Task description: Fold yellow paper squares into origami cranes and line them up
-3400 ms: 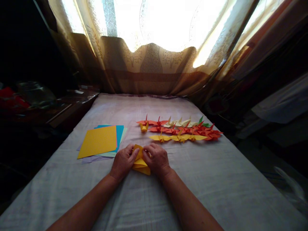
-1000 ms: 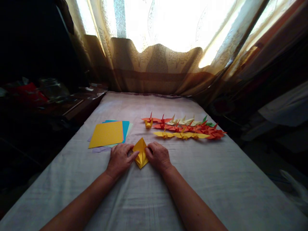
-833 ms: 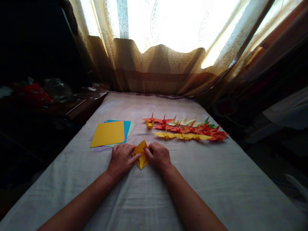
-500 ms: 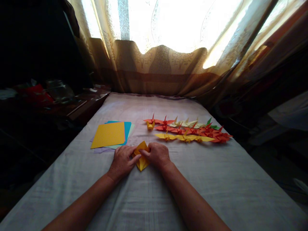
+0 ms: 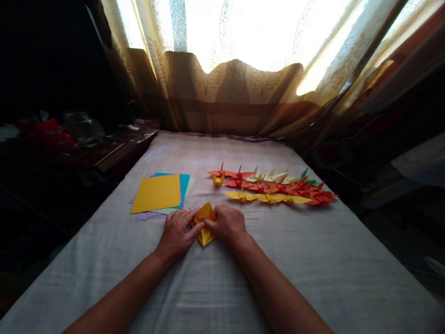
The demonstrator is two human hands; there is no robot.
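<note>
The folded yellow paper (image 5: pixel 205 225) lies flat on the grey cloth (image 5: pixel 313 260) between the hands, long axis running away from the person, with the left hand (image 5: pixel 176 232) and right hand (image 5: pixel 227 223) equally near, fingertips pinching its opposite edges.

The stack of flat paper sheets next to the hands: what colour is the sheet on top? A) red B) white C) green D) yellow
D: the stack of flat paper sheets lies beside the left hand, and its top sheet is yellow, with blue edges showing beneath.
</note>
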